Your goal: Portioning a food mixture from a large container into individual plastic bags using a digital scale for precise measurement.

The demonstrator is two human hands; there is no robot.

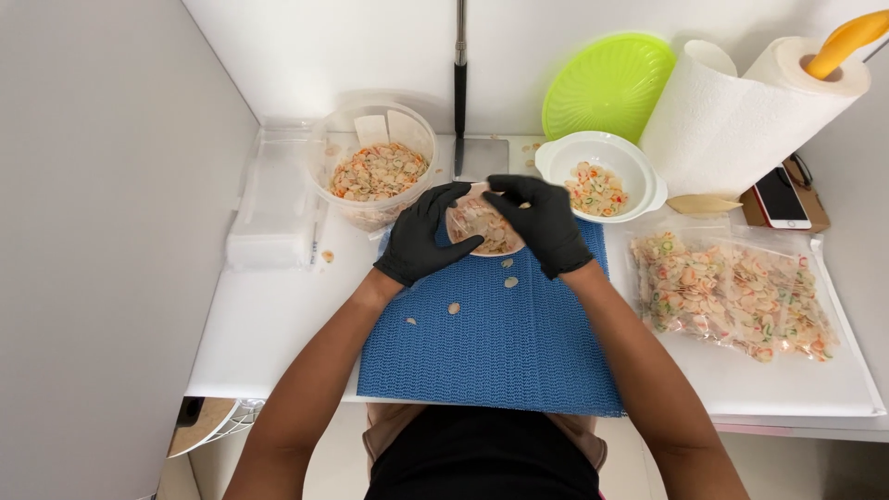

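A white table [278, 315] is seen bearing a blue mat [500, 343], and a small bowl [482, 231] of pale chips is held over the mat's far edge, between a clear tub [375, 176] and a white bowl [602, 176]. The bowl is gripped by the gloved left hand [421, 236] at its left rim and the gloved right hand [546, 222] at its right, fingers curled around it. More chips [454, 308] could be spilled if it were tipped. Its mouth is faced upward; being round, no long axis is shown
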